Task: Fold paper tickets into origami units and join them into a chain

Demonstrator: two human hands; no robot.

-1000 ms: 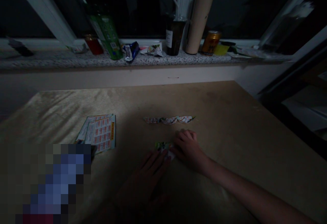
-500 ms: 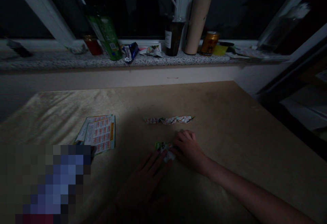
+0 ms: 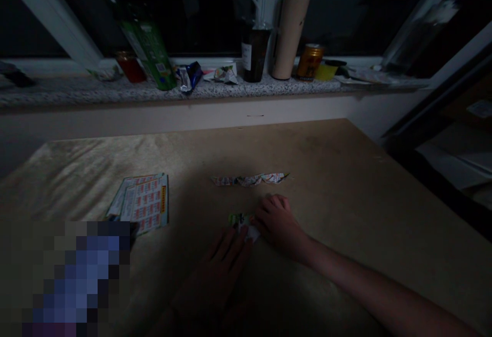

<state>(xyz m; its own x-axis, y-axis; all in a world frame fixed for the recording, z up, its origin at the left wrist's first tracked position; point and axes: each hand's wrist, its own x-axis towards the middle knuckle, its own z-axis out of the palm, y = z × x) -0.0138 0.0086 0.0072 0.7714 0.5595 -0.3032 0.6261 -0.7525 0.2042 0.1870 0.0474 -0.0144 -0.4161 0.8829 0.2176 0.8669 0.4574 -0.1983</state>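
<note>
A small folded piece of printed paper [image 3: 241, 223] lies on the tan table [image 3: 346, 183], green and white in the dim light. My left hand [image 3: 219, 270] rests flat on the table, its stretched fingertips pressing the paper's near edge. My right hand [image 3: 277, 223] sits curled at the paper's right side, fingers bent down onto it. Just beyond my hands, three small folded paper shapes [image 3: 249, 179] lie in a row.
A stack of printed leaflets [image 3: 144, 205] lies at the left. A stone windowsill [image 3: 77, 91] behind the table holds a green bottle [image 3: 148, 50], a red jar [image 3: 129, 66], a dark cup with a straw [image 3: 252, 53], a tall beige tube [image 3: 290, 24] and a gold can [image 3: 309, 62].
My hands stay on the folded paper with only slight finger shifts. The view has drifted a little to the right.
</note>
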